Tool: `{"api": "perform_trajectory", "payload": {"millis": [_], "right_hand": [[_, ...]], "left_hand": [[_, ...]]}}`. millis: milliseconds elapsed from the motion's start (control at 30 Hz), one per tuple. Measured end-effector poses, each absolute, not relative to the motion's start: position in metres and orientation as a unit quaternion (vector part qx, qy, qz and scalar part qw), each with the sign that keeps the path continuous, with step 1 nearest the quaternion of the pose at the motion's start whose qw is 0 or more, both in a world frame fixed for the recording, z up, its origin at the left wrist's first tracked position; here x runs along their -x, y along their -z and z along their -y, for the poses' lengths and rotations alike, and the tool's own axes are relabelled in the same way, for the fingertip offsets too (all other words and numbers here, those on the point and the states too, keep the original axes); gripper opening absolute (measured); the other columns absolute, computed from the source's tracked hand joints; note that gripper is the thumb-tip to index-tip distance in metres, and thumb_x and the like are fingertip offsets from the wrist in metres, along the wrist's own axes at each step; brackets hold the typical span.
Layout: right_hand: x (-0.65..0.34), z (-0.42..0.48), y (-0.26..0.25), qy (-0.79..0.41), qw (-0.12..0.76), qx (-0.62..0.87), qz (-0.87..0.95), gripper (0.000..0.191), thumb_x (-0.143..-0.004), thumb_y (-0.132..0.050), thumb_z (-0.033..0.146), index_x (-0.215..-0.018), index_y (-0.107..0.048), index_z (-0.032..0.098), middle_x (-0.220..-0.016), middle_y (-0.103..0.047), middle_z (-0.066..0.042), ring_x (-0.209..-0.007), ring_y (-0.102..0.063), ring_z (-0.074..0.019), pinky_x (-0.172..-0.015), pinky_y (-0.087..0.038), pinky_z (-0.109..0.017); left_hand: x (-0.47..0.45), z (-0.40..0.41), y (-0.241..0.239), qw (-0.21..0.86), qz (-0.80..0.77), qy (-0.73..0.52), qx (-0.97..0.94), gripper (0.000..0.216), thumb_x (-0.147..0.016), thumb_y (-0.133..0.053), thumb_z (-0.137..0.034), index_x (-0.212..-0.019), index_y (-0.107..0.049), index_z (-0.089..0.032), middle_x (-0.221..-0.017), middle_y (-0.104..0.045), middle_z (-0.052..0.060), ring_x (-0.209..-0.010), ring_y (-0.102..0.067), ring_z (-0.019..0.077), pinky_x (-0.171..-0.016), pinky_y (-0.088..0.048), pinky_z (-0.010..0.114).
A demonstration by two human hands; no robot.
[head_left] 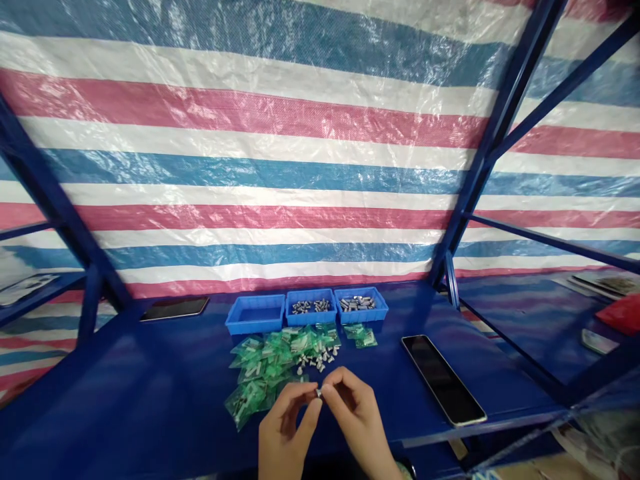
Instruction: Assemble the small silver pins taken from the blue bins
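Near the front of the blue table, my left hand (pixel 289 427) and my right hand (pixel 356 417) meet fingertip to fingertip. Both are closed in a pinch on one small shiny metal piece (pixel 319 393), whose exact kind is too small to make out. Just beyond the fingers lies a loose pile of small silver metal pieces (pixel 320 360). Green-tinted clear plastic bags (pixel 273 357) with small metal parts inside are heaped to the left of that pile, some reaching close to my left hand.
Three blue bins stand in a row: a left bin (pixel 256 313) with nothing visible inside, a middle bin (pixel 311 307) and a right bin (pixel 361 304) holding metal parts. A large phone (pixel 443 380) lies right, a dark tablet-like device (pixel 175 308) back left. Blue frame posts (pixel 480 173) flank the table.
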State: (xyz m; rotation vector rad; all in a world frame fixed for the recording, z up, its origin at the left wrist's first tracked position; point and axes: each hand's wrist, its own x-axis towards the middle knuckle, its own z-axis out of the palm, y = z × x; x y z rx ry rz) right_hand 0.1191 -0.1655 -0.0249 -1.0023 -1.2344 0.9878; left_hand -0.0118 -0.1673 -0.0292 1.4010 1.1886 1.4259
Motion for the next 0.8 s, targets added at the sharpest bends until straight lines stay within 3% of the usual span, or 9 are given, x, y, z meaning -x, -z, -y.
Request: {"api": "perform_trajectory", "payload": {"millis": [133, 367, 567, 633, 800], "right_hand": [[-0.107, 0.169, 0.032, -0.494, 0.601, 0.393, 0.490, 0.033, -0.092, -0.061, 0.044, -0.072, -0.064, 0.018, -0.064, -0.050, 0.003, -0.061, -0.044, -0.0122, -0.056, -0.039, -0.021], [-0.102, 0.168, 0.048, -0.597, 0.597, 0.302, 0.442, 0.024, -0.086, -0.068, 0.041, -0.084, -0.076, 0.019, -0.070, -0.062, -0.001, -0.063, -0.054, -0.0145, -0.062, -0.045, -0.025], [-0.111, 0.167, 0.054, -0.542, 0.595, 0.374, 0.460, 0.029, -0.087, -0.065, 0.044, -0.088, -0.076, 0.018, -0.076, -0.069, -0.005, -0.066, -0.060, -0.0170, -0.061, -0.045, -0.026], [-0.113, 0.167, 0.055, -0.517, 0.587, 0.401, 0.478, 0.026, -0.089, -0.062, 0.041, -0.088, -0.075, 0.018, -0.076, -0.069, -0.005, -0.067, -0.061, -0.0176, -0.062, -0.046, -0.026], [-0.127, 0.158, 0.064, -0.350, 0.541, 0.502, 0.577, 0.022, -0.093, -0.051, 0.025, -0.091, -0.071, 0.020, -0.080, -0.069, -0.005, -0.070, -0.063, -0.0195, -0.064, -0.047, -0.028]], "left_hand": [[0.011, 0.167, 0.030, 0.337, -0.468, -0.578, -0.577, 0.018, -0.081, -0.070, -0.040, -0.085, -0.072, -0.022, -0.090, -0.070, 0.006, -0.084, -0.071, 0.0217, -0.072, -0.061, 0.028], [0.014, 0.147, 0.022, 0.266, -0.447, -0.554, -0.650, 0.012, -0.084, -0.065, -0.034, -0.086, -0.071, -0.024, -0.086, -0.070, 0.005, -0.080, -0.070, 0.0207, -0.070, -0.060, 0.029], [0.008, 0.043, -0.012, 0.202, -0.412, -0.532, -0.711, 0.014, -0.084, -0.061, -0.028, -0.091, -0.073, -0.023, -0.095, -0.073, 0.007, -0.092, -0.069, 0.0231, -0.088, -0.056, 0.039], [0.007, 0.014, -0.015, 0.206, -0.419, -0.529, -0.709, 0.023, -0.079, -0.063, -0.026, -0.100, -0.073, -0.022, -0.102, -0.074, 0.008, -0.092, -0.070, 0.0231, -0.088, -0.057, 0.041], [0.020, 0.027, 0.005, 0.223, -0.438, -0.531, -0.690, 0.033, -0.079, -0.064, -0.028, -0.110, -0.070, -0.023, -0.109, -0.075, 0.007, -0.097, -0.071, 0.0221, -0.089, -0.058, 0.039]]}}
